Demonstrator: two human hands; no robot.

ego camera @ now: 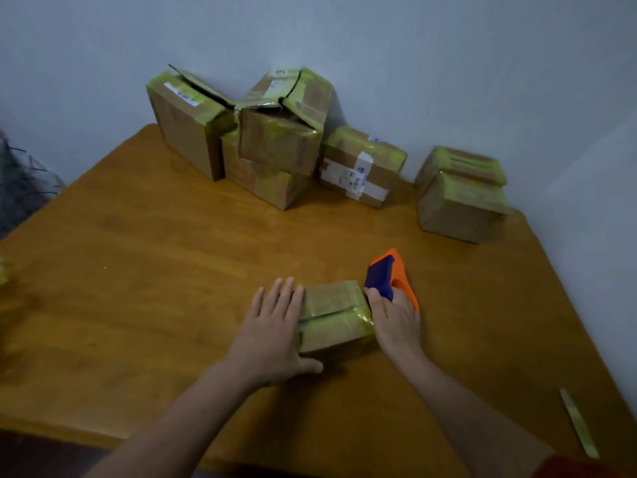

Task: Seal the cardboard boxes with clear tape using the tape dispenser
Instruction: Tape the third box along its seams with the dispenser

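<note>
My left hand (272, 334), fingers straight, presses the left side of the small box (336, 315). My right hand (396, 322) grips the tape dispenser (382, 276) at its right.

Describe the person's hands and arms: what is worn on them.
The left hand and right hand are bare: no gloves, rings or watch show. The left forearm and right forearm are uncovered too. A patch of red cloth at the right arm's upper end may be a sleeve.
</note>
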